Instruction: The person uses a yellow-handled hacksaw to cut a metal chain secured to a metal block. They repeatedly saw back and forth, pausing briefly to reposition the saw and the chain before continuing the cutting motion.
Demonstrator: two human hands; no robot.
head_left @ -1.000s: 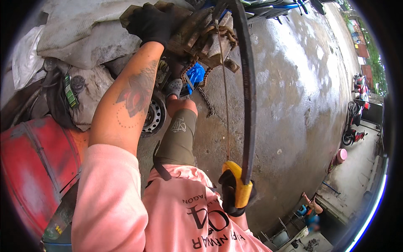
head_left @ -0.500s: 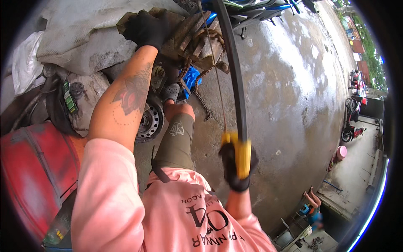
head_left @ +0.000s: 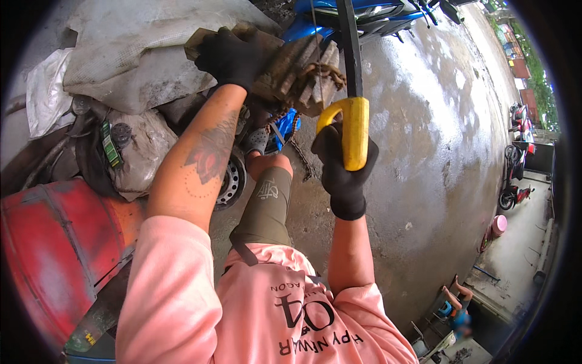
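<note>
In a black glove, my right hand (head_left: 344, 173) is wrapped round the yellow handle (head_left: 356, 133) of a bow saw. The saw's dark frame (head_left: 350, 54) runs away from me past the upper edge. Its thin blade (head_left: 318, 54) crosses the right end of a bundle of wood pieces (head_left: 285, 76); exact contact is hard to make out. Rusty chain (head_left: 327, 74) goes round the wood. My left hand (head_left: 229, 57), also black-gloved, grips a wooden piece (head_left: 197, 42) at the bundle's left. Glove and wrist hide part of that wood.
A blue motorcycle (head_left: 376, 15) stands beyond the wood. Left are grey sheeting (head_left: 139, 42), a filled sack (head_left: 145, 151) and a red drum (head_left: 54, 236). A wheel (head_left: 231, 185) and blue plastic (head_left: 284, 127) lie below the wood. Another person (head_left: 458, 309) is far right, on wet concrete.
My right hand has pushed the saw forward, away from my body, bringing the yellow handle close to the wood. My left hand keeps its hold; the view has shifted slightly.
</note>
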